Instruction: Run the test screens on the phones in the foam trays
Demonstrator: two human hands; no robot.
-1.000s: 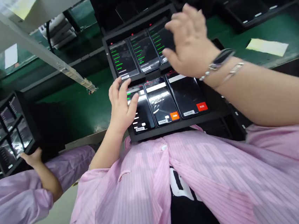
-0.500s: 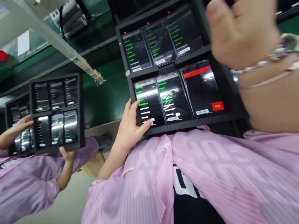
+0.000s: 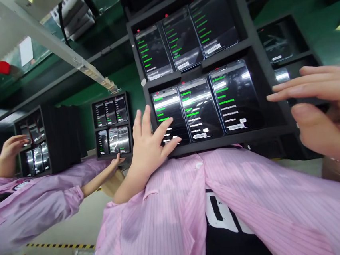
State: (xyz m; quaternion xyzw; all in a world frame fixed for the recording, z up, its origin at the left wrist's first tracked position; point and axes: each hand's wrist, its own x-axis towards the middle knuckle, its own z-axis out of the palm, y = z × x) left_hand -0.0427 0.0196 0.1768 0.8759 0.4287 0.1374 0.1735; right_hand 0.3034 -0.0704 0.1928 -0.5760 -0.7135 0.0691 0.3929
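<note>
A black tray of smartphones lies in front of my body, with two rows of phones in its compartments. My left hand is open at the tray's lower left corner, its fingers spread. Its index finger and thumb reach over the lower left phone; whether they touch the glass I cannot tell. The lower middle phone and lower right phone show green and white text lines. My right hand is open beside the tray's right edge, fingers stretched toward it, holding nothing.
At the left, a co-worker's hand supports a smaller-looking phone tray; their other hand is by stacked trays. A metal post slants above. Another tray with phones lies behind my right hand.
My right hand has come down to the tray's right side. The lower right phone's red display has become green and white text. The co-worker's tray has moved right, away from the stack.
</note>
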